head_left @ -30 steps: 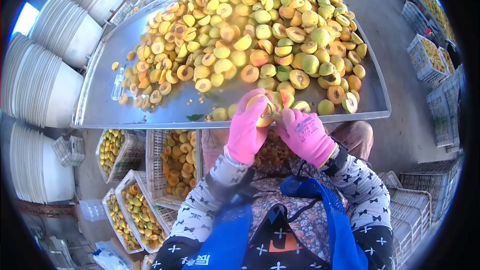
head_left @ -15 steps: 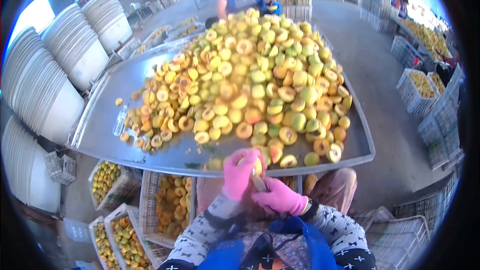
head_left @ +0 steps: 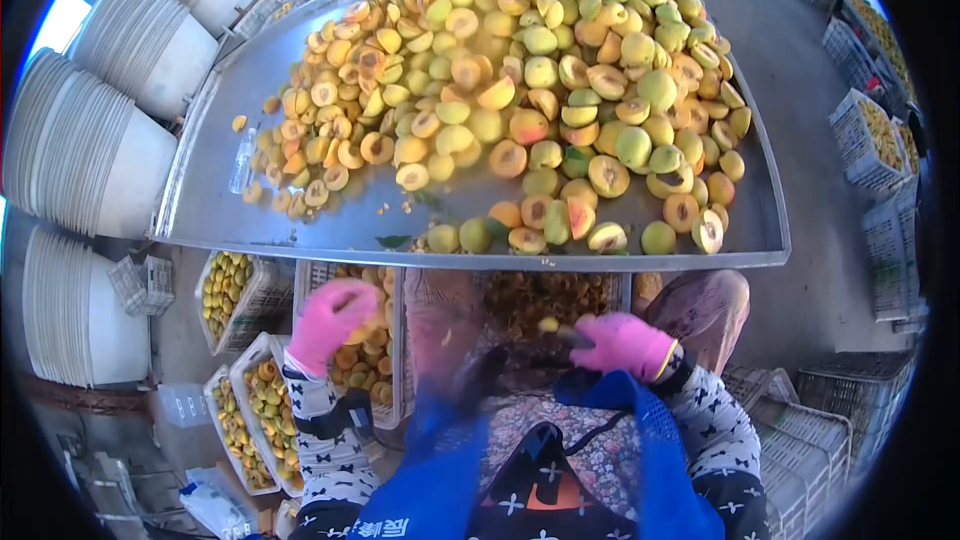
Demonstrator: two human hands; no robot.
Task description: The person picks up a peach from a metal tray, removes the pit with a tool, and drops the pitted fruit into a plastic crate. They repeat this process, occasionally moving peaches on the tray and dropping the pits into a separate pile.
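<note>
My left hand, in a pink glove, is at the left over a crate of peach halves. Its fingers are curved round what looks like a yellow peach half, partly hidden and blurred. My right hand, also in a pink glove, is closed on a short knife in front of my lap. Near the knife's tip is a small yellow piece, above a crate of brown pits. Ahead, the metal table carries a large heap of whole and halved peaches.
The table's raised front edge runs just beyond my hands. More fruit crates stand on the left, near stacks of white tubs. Stacked crates are close on my right. A plastic bottle lies on the table.
My hands have parted from over the table edge. The left moved left and over the crate; the right moved right and slightly back with the knife. The view has tipped downward.
</note>
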